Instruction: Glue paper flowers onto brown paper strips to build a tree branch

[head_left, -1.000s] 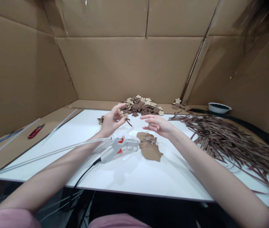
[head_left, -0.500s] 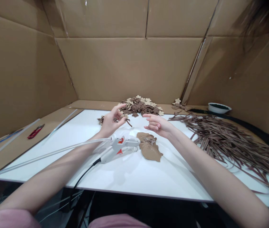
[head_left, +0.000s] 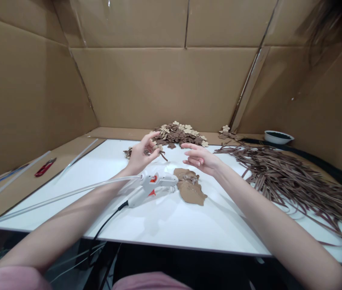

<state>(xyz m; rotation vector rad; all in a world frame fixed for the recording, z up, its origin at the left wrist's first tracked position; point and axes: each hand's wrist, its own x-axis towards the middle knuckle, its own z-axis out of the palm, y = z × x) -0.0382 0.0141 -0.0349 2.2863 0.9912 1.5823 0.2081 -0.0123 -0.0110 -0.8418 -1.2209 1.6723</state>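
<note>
My left hand [head_left: 142, 154] pinches a small cream flower piece [head_left: 158, 147] with a short brown strip [head_left: 163, 156] sticking out from it. To its right, my right hand [head_left: 199, 158] is held over the white board with its fingers apart and nothing in them. A white glue gun [head_left: 151, 186] with an orange trigger lies between my forearms, its nozzle pointing at a brown, glue-marked scrap [head_left: 191, 188]. Brown and cream flower pieces [head_left: 178, 133] are heaped behind my hands. Part of a small brown bundle [head_left: 128, 152] shows behind my left hand.
Many brown strips [head_left: 282, 173] spread over the right side of the white board [head_left: 171, 231]. At the back right are a white bowl [head_left: 278, 138] and a few flower pieces [head_left: 225, 129]. A red cutter [head_left: 45, 167] and glue sticks [head_left: 14, 180] lie left. Cardboard walls [head_left: 165, 88] stand around.
The fingers of my right hand have spread slightly and shifted a little. My left hand and the flower piece look almost unmoved.
</note>
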